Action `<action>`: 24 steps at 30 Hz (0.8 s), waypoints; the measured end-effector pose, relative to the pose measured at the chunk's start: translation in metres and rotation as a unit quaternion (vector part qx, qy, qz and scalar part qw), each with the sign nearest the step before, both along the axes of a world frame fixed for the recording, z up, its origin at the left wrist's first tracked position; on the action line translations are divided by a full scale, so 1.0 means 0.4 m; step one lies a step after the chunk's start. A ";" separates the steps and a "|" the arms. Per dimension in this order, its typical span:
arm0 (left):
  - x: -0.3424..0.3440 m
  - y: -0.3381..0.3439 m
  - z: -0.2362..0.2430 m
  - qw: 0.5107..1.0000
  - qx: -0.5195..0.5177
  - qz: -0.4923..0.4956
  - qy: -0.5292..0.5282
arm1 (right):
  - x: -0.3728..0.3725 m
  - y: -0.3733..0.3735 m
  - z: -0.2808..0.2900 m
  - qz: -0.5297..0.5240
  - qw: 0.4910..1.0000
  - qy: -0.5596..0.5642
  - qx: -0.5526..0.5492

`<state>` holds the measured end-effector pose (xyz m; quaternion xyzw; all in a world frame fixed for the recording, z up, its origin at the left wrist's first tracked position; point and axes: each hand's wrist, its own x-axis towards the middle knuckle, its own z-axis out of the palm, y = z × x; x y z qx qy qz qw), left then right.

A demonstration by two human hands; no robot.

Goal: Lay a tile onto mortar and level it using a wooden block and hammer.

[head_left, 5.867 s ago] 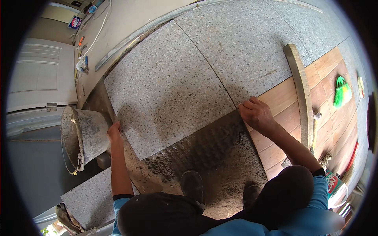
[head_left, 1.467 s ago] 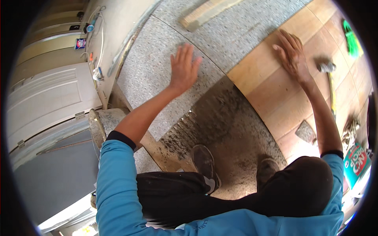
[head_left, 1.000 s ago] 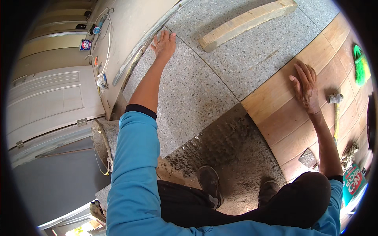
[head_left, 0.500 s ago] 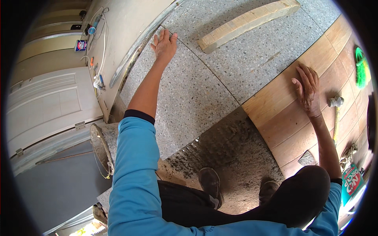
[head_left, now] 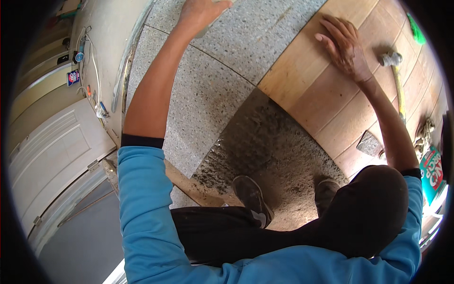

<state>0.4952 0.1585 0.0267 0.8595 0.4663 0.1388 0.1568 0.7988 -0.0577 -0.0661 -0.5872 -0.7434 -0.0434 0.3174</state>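
Observation:
At the top edge, my left hand (head_left: 201,16) is closed over the near end of a pale curved wooden block (head_left: 204,32); its fingers are partly hidden. The block's other end is out of view. It lies over grey speckled tiles (head_left: 208,85). My right hand (head_left: 344,47) rests on the tan wood-look tiles (head_left: 302,80), fingers stretched out, holding nothing. To its right lies a hammer (head_left: 390,59) with a yellow handle.
Dark damp mortar (head_left: 246,137) fills the gap between the tiles, with my shoes (head_left: 253,196) at its near side. A grey flat blade (head_left: 370,143), a teal bag (head_left: 430,175) and green string (head_left: 416,29) lie right. At left stand a wall and a white door (head_left: 66,142).
My left hand has gone from the bare speckled tile to the wooden block. The view has shifted forward, so the floor sits higher and further left. My right hand still lies on the tan tiles.

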 end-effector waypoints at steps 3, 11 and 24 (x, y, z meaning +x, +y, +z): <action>0.044 -0.018 -0.002 1.000 -0.020 -0.004 0.010 | -0.014 -0.009 0.038 -0.004 1.000 0.015 -0.027; 0.147 -0.130 0.009 0.998 -0.029 -0.004 0.056 | -0.005 -0.050 0.075 0.014 0.995 0.062 -0.073; 0.084 -0.244 0.031 0.989 -0.146 0.004 0.022 | 0.018 -0.044 0.023 0.044 0.996 0.078 -0.028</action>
